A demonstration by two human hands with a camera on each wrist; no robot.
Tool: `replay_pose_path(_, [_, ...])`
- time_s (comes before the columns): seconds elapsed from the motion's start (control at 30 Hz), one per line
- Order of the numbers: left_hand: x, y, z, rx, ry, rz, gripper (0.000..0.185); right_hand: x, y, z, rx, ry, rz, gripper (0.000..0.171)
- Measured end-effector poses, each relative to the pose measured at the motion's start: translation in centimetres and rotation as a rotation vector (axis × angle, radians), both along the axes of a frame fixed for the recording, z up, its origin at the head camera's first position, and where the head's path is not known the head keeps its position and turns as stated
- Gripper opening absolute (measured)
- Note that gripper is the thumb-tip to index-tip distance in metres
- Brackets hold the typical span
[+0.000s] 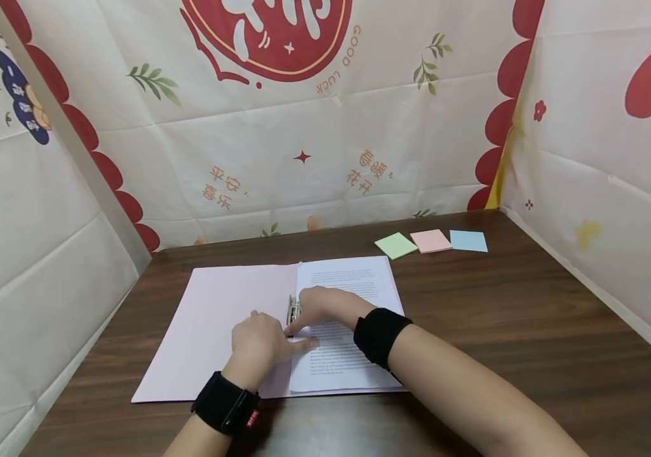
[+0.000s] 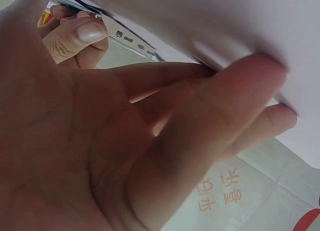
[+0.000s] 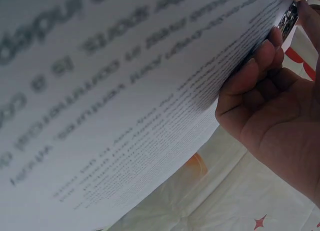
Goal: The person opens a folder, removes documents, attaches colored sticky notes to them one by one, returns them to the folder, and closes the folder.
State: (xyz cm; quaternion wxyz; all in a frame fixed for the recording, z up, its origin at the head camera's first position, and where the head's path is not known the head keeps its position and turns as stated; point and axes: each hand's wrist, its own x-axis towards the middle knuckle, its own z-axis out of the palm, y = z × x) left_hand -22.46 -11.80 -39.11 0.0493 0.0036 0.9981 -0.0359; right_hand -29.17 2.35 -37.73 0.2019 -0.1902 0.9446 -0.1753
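A pale pink folder (image 1: 205,330) lies spread on the table, with printed sheets (image 1: 348,371) stacked on its right side. At its spine is a metal clip (image 1: 293,309), also visible in the right wrist view. My left hand (image 1: 258,339) rests with fingers extended on the folder's left cover, its thumb reaching across to the sheets' left edge. My right hand (image 1: 325,306) lies over the sheets with fingers curled at the clip. Its thumb points to the clip's near end, and part of the clip is hidden behind this hand.
Beyond the folder, green (image 1: 396,245), pink (image 1: 430,241) and blue sticky-note pads (image 1: 469,241) sit in a row on the brown wooden table (image 1: 508,317). Printed white cloth (image 1: 279,139) hangs behind the table and along both sides.
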Motion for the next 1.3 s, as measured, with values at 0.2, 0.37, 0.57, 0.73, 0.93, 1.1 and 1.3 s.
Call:
replay_pose_path(0.2, [0.0, -0.2, -0.1, 0.005, 0.004, -0.016, 0.107, -0.2, 0.0, -0.1, 0.011, 0.0, 0.018, 0.063])
replay_pose_path(0.37, [-0.1, -0.1, 0.1, -0.001, 0.013, -0.015, 0.112, -0.4, -0.1, 0.0, 0.025, 0.023, 0.031, 0.057])
replay_pose_path(0.57, [-0.2, 0.0, 0.3, -0.009, -0.015, 0.004, 0.121, -0.7, 0.2, 0.3, 0.038, -0.006, 0.053, 0.05])
replay_pose_path(0.73, [-0.1, 0.0, 0.3, -0.013, -0.022, 0.012, 0.127, -1.4, 0.6, 0.3, -0.005, -0.103, 0.047, 0.05])
replay_pose_path(0.93, [-0.2, 0.0, 0.0, -0.027, -0.029, 0.014, 0.127, -1.7, 0.7, 0.2, -0.043, -0.133, 0.031, 0.041])
replay_pose_path(1.1, [-0.1, 0.0, -0.1, -0.024, -0.031, 0.016, 0.124, -1.8, 0.4, 0.0, -0.03, -0.13, 0.019, 0.04])
replay_pose_path(1.3, [-0.2, 0.1, 0.1, -0.021, -0.026, 0.021, 0.126, -2.2, 0.1, -0.2, -0.026, -0.145, -0.076, 0.044])
